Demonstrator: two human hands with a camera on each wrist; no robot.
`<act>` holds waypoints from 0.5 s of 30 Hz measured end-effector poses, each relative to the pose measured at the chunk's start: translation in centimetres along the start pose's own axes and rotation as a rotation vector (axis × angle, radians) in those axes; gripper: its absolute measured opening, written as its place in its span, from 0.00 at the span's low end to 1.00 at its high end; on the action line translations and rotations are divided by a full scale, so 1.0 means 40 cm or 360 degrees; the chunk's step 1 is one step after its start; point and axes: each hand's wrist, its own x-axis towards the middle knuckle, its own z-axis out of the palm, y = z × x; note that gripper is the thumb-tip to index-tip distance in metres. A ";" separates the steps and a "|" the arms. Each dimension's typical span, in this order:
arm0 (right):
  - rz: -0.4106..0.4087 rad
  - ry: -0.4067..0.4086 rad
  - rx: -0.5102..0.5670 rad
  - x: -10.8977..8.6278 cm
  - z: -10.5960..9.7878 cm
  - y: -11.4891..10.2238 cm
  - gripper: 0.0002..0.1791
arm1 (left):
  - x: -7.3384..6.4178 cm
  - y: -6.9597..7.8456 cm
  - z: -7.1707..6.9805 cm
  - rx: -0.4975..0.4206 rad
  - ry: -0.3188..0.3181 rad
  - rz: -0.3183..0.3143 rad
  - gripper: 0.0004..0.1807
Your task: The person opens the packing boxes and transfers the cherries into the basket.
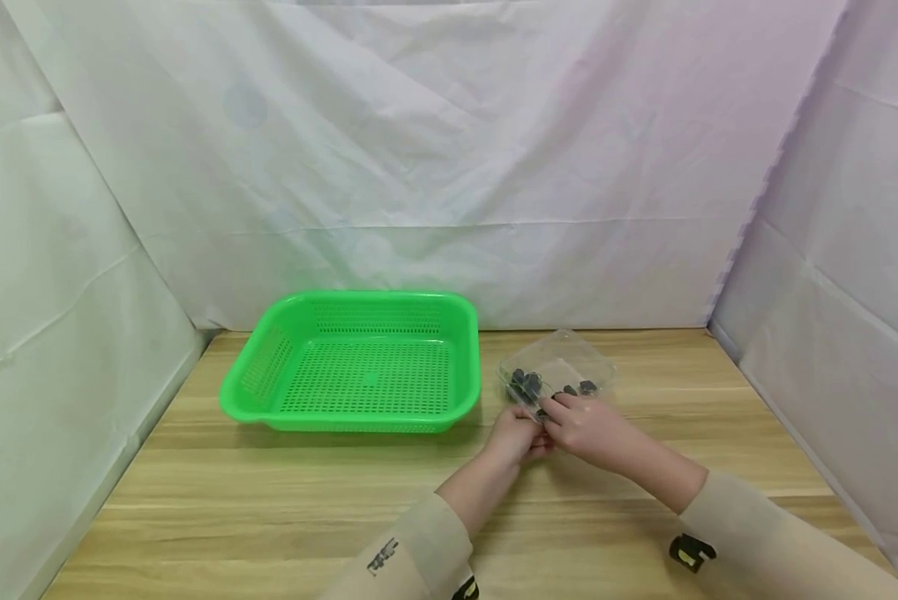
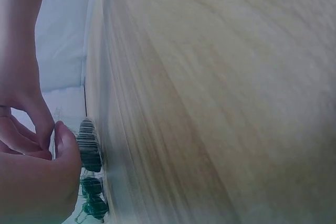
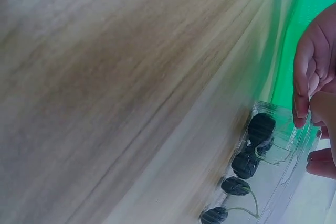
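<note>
Dark cherries (image 3: pixel 261 128) with thin green stems lie in a clear plastic box (image 1: pixel 569 350) on the table, right of the green basket. At the box's near edge my left hand (image 1: pixel 515 435) pinches the rim, with its fingers partly under the edge. Right beside it, my right hand (image 1: pixel 587 429) pinches the same rim from the other side, its fingertips bent over the edge. The fingertips of both hands nearly meet there. In the left wrist view, a ribbed part of the box wall (image 2: pixel 88 145) shows behind the fingers. Some cherries are hidden behind the right hand.
A green perforated basket (image 1: pixel 242 408) stands at the back left with nothing in it. The wood-grain table (image 1: pixel 329 500) is bounded by a white cloth (image 1: pixel 419 167) at the back and both sides.
</note>
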 end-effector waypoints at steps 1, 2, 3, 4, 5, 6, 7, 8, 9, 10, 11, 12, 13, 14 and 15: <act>-0.0005 0.0002 -0.0013 0.001 0.002 0.000 0.16 | 0.000 0.000 0.000 -0.0006 0.0002 0.0011 0.05; -0.0007 0.0001 -0.0015 0.002 0.003 -0.001 0.19 | 0.000 0.001 -0.001 -0.0015 0.0003 0.0023 0.04; -0.0008 -0.0002 -0.0021 0.003 0.004 -0.001 0.21 | -0.001 0.000 -0.002 -0.0021 0.0004 0.0034 0.04; -0.0006 -0.0006 -0.0021 0.004 0.005 -0.002 0.23 | 0.000 0.000 -0.003 -0.0022 0.0004 0.0044 0.03; -0.0003 -0.0014 -0.0023 0.004 0.006 -0.002 0.25 | -0.001 -0.001 -0.005 -0.0022 -0.0004 0.0053 0.03; 0.0002 -0.0021 -0.0026 0.004 0.008 -0.002 0.25 | -0.001 -0.001 -0.006 -0.0030 -0.0002 0.0061 0.03; 0.0006 -0.0031 -0.0032 0.004 0.009 -0.003 0.23 | 0.000 -0.001 -0.005 -0.0042 -0.0002 0.0068 0.03; 0.0011 -0.0042 -0.0032 0.005 0.010 -0.003 0.21 | 0.000 0.000 -0.006 -0.0051 0.0003 0.0068 0.03; 0.0017 -0.0050 -0.0032 0.005 0.012 -0.004 0.19 | 0.001 0.000 -0.006 -0.0057 0.0008 0.0069 0.03; 0.0023 -0.0058 -0.0032 0.006 0.014 -0.004 0.19 | 0.001 0.001 -0.006 -0.0066 0.0012 0.0068 0.03; 0.0027 -0.0061 -0.0036 0.007 0.016 -0.005 0.20 | 0.002 0.002 -0.006 -0.0071 0.0020 0.0066 0.03; 0.0030 -0.0070 -0.0042 0.009 0.016 -0.005 0.18 | 0.001 0.005 -0.006 -0.0072 0.0035 0.0064 0.04; 0.0030 -0.0076 -0.0049 0.011 0.017 -0.005 0.19 | 0.002 0.007 -0.007 -0.0072 0.0050 0.0058 0.05; 0.0032 -0.0075 -0.0054 0.013 0.018 -0.005 0.19 | 0.002 0.010 -0.008 -0.0068 0.0064 0.0051 0.06; 0.0033 -0.0075 -0.0065 0.015 0.019 -0.005 0.19 | 0.003 0.012 -0.008 -0.0062 0.0076 0.0046 0.06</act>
